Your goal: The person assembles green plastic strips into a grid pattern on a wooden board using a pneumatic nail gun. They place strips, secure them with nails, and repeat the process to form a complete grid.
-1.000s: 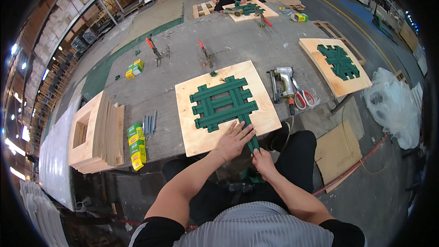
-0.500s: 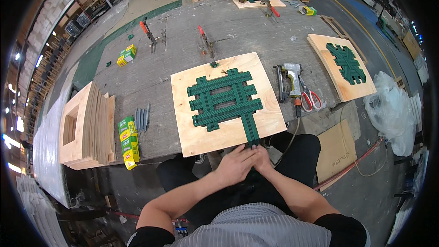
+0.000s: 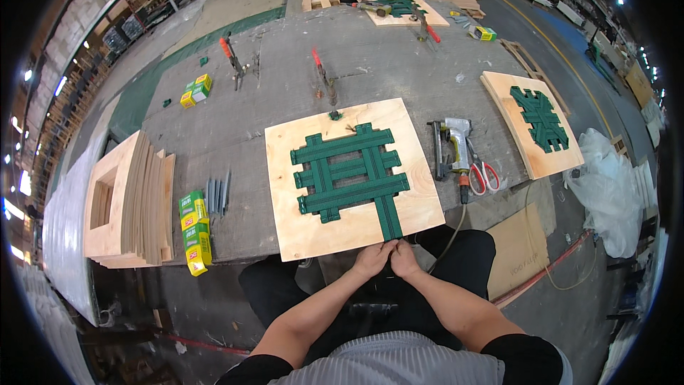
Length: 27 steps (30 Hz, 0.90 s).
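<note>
Leftward, yellow-green boxes (image 3: 194, 235) lie well apart from the plywood board (image 3: 306, 239) bearing a green webbing lattice (image 3: 353, 194). At its near edge the left hand (image 3: 372, 259) and right hand (image 3: 406, 259), close together, pinch the end of a green strap (image 3: 388, 219); its long axis runs straight away from them, neither hand clearly nearer. Rightward rests a staple gun (image 3: 459, 148).

Grey ribbed shirt (image 3: 399, 363), short black sleeves (image 3: 524, 358), black trousers (image 3: 467, 253).
</note>
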Motion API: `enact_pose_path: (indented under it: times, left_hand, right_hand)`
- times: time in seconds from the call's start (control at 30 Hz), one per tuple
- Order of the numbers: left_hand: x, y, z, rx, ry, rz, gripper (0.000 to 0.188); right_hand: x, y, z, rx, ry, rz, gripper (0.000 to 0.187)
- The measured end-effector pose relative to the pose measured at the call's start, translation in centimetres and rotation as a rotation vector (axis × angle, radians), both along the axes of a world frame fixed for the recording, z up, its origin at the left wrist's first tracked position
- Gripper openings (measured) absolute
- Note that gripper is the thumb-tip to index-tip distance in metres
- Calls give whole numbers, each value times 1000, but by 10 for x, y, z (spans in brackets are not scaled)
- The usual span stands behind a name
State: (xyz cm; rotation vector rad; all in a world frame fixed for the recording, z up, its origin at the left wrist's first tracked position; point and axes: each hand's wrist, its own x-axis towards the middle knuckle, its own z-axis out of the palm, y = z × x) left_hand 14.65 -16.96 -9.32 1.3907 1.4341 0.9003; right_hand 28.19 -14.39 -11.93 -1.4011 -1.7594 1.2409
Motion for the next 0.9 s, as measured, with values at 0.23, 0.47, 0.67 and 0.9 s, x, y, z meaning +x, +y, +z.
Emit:
enact_pose_path:
  times: [0.23,0.47,0.67,0.9]
  left_hand:
    - [-9,13,0,114,187,-100,44]
    - [-7,15,-18,198,274,-99,45]
    - [-7,15,-14,462,442,-48,47]
    - [-18,16,-19,423,812,-202,49]
  right_hand:
    - [4,-4,12,22,-145,7,30]
    - [69,-3,105,-243,-157,169,37]
    - [105,137,194,165,-349,-193,30]
    - [82,266,176,6,-912,-359,57]
